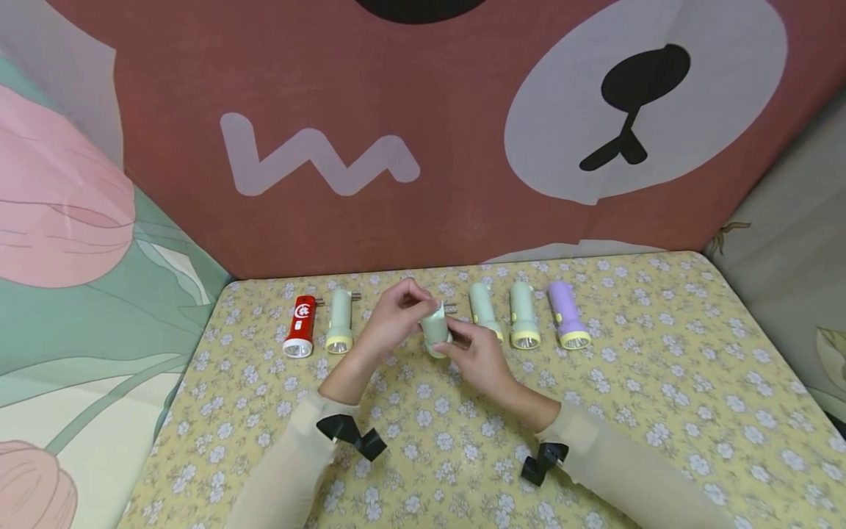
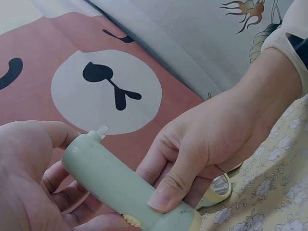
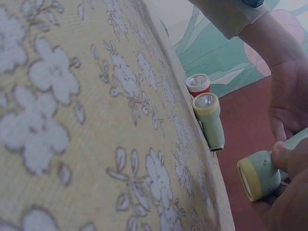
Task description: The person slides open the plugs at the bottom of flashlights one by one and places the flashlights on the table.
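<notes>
Both hands hold a pale green flashlight (image 1: 434, 328) above the table's middle. My left hand (image 1: 399, 316) grips its tail end, with fingers behind the body in the left wrist view. Metal prongs (image 2: 103, 131) stick out beside that hand's fingertip. My right hand (image 1: 479, 358) pinches the body near the lamp head, its thumb lying along the side. A yellow switch (image 2: 132, 221) shows on the flashlight's lower side. In the right wrist view, the yellow-rimmed lamp head (image 3: 260, 175) points away from the hands.
Left of the hands lie a red flashlight (image 1: 301, 327) and a pale green one (image 1: 340, 319) with prongs out. To the right are two more green flashlights (image 1: 485, 307) (image 1: 524, 312) and a purple one (image 1: 566, 310). A flowered cloth (image 1: 443, 448) covers the table; printed fabric (image 1: 463, 184) hangs behind.
</notes>
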{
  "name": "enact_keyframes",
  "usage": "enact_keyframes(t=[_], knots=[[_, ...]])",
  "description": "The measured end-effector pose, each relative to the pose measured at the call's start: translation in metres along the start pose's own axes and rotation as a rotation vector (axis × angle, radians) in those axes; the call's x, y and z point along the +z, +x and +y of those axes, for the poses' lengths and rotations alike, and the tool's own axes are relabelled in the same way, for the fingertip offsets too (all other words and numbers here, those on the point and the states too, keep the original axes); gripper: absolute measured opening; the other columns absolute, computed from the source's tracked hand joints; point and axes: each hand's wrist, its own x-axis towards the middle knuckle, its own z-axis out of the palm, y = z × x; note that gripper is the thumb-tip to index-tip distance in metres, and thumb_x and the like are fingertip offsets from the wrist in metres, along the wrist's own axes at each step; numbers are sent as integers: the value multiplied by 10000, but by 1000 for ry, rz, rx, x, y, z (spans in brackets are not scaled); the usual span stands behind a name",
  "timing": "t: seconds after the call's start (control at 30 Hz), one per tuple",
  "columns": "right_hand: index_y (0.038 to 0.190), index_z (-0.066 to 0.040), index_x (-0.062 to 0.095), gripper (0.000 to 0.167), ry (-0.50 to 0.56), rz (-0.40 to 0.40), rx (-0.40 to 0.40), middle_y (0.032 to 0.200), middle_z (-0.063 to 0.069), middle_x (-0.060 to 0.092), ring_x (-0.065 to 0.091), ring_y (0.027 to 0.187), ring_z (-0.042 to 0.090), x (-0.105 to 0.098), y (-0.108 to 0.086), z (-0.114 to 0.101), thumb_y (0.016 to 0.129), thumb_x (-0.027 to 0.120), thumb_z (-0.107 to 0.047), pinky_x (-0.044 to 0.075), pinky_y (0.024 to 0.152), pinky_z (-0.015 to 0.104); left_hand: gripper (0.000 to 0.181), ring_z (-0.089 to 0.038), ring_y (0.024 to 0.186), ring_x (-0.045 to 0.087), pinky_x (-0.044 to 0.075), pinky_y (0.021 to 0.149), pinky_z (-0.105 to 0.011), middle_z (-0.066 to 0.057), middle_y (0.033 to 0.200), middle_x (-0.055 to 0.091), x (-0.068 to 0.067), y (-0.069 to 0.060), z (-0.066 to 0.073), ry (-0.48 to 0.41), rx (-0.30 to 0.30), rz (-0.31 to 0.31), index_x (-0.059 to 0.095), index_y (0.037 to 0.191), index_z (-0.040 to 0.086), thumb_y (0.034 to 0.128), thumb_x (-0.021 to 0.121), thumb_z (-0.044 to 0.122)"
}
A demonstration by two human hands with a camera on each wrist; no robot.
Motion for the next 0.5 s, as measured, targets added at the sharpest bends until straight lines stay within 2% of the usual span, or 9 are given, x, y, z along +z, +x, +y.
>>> enact_keyframes(t=[0.27,0.5], knots=[[1329,101,599,457,-10,3,18,1327,259,618,627,1203,395,0,0,-1,892,727,61,544,978,447,96,-195,897,612,541,738,-408,-69,1081,640,-1,1,-1,18,-8,-4,593,952,65,1006,636,132],[1293,101,629,417,2,21,22,1307,257,634,616,1222,395,-2,4,-6,889,729,66,515,1022,470,104,-218,1005,618,596,823,-382,-105,1167,620,-5,2,1,18,7,-32,590,990,48,1019,638,136]])
